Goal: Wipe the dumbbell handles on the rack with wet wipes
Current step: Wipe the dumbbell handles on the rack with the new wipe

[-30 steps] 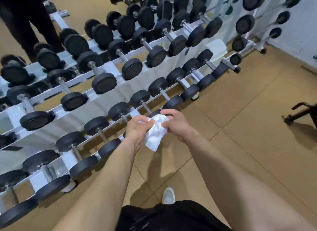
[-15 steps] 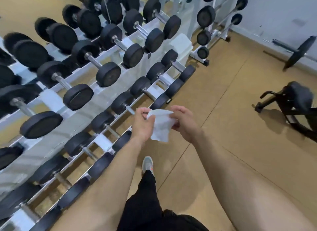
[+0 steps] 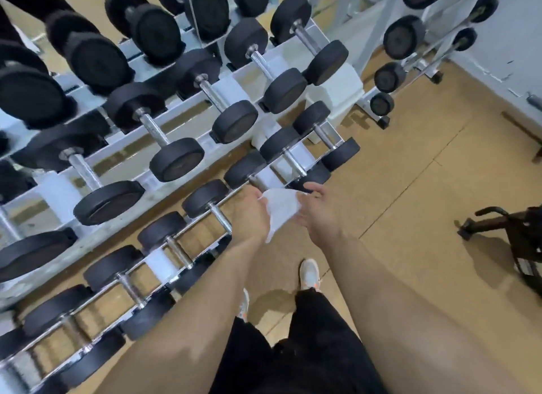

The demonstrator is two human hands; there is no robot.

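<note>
Your left hand pinches the crumpled white wet wipe at its upper corner. Your right hand rests open-fingered against its three o'clock side. You seem to be readying it. Next, wrap it round the short chrome dumbbell handle at nine o'clock.

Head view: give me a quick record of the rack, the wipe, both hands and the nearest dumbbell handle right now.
rack: white, tiered, loaded with black dumbbells
wipe: white, crumpled, between both hands, in front of the bottom row
left hand: pinches the wipe's upper edge
right hand: fingers spread, touching the wipe; grip unclear
nearest handle: chrome, bottom row, just left of the left hand, not touched
</note>
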